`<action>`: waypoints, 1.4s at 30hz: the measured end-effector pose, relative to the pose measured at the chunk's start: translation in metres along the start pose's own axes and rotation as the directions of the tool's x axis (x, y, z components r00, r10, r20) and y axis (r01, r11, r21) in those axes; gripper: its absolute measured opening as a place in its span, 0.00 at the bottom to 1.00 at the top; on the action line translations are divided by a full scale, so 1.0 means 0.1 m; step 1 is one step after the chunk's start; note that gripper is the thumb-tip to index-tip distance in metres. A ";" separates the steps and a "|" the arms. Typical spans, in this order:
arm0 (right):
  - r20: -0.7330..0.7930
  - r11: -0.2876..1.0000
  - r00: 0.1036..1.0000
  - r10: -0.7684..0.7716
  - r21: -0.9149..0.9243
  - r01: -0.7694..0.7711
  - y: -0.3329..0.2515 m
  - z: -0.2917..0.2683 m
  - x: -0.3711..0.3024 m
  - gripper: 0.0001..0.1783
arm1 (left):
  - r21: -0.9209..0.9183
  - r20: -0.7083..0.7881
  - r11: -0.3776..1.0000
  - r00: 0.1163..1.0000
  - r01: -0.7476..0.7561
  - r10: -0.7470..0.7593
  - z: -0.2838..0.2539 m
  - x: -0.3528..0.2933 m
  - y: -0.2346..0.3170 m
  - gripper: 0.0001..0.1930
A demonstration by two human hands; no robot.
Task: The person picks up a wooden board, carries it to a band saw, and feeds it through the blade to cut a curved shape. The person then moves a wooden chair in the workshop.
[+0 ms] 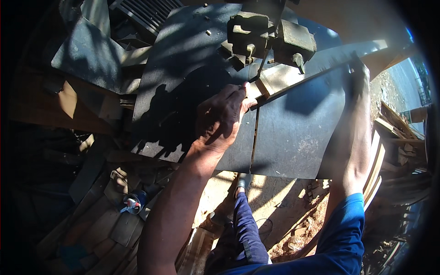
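Observation:
A long wooden board [280,74] lies slantwise across the dark saw table [302,142], its near end beside a thin upright band saw blade [261,68]. My left hand [221,114] is closed, with thumb and forefinger pinching the board's end close to the blade. Farther along, toward the right, my right hand [358,75] grips the same board; most of its fingers are in shade or hidden. Above the board hang the saw's bulky blade guides [250,34]. A narrow slot [255,142] runs from the blade to the table's near edge.
Sheet metal [91,55] and a ribbed grille [144,13] stand at the far left. Wood offcuts [101,229] and a can [134,203] lie lower left. Sawdust and scraps [298,229] cover ground below the table. Stacked boards [376,169] lean at the right.

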State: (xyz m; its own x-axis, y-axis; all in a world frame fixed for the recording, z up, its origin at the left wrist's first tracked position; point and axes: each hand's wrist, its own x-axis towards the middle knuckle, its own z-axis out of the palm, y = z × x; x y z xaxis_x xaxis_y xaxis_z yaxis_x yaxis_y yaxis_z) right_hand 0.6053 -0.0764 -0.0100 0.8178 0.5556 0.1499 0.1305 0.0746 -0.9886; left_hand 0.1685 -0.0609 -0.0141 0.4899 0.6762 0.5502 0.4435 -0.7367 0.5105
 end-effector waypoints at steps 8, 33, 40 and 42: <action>-0.122 0.837 0.914 0.386 0.462 -0.292 -0.30 0.22 -0.18 0.13 | 0.015 0.000 1.000 1.000 -0.009 0.009 0.01 -0.02 -0.05 0.17; -0.105 0.897 0.926 -0.363 -0.309 0.316 -0.10 -0.20 -0.14 0.09 | -0.022 -0.017 0.999 0.999 -0.043 0.042 0.06 -0.05 0.08 0.15; -0.230 0.900 0.912 0.340 0.362 -0.244 -0.16 -0.53 -0.29 0.02 | 0.033 0.098 0.969 0.966 -0.243 0.239 -0.33 -0.47 0.23 0.15; -0.145 0.891 0.925 0.352 0.355 -0.283 -0.12 -0.77 -0.60 0.03 | -0.014 0.165 0.995 0.981 -0.100 0.100 -0.39 -0.76 0.38 0.17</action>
State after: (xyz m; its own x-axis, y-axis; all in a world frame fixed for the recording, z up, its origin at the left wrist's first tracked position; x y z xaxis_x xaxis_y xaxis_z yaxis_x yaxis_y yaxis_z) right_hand 0.5973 -0.1742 -0.0062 0.8833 0.4204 -0.2073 -0.3142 0.2029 -0.9274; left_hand 0.1186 -0.1400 -0.0112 0.6490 0.5885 0.4821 0.3823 -0.8002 0.4622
